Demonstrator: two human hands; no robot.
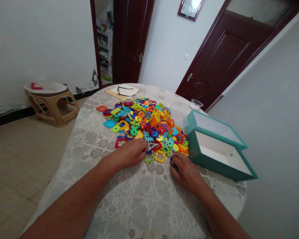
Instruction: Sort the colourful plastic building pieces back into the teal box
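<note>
A heap of colourful interlocking plastic pieces is spread over the table, with notched squares, frames and flower-shaped discs in it. At the heap's near left edge is my left hand, its fingers curled together; whatever they grip is hidden. A green frame piece and a yellow square frame lie just right of that hand. My right hand rests at the near right edge, fingers closed around a small dark purple piece that shows only partly at the fingertips.
A teal box and its matching lid stand open on the right. Eyeglasses lie on papers at the back of the round table. Near the back right is a clear plastic cup. A stool stands left.
</note>
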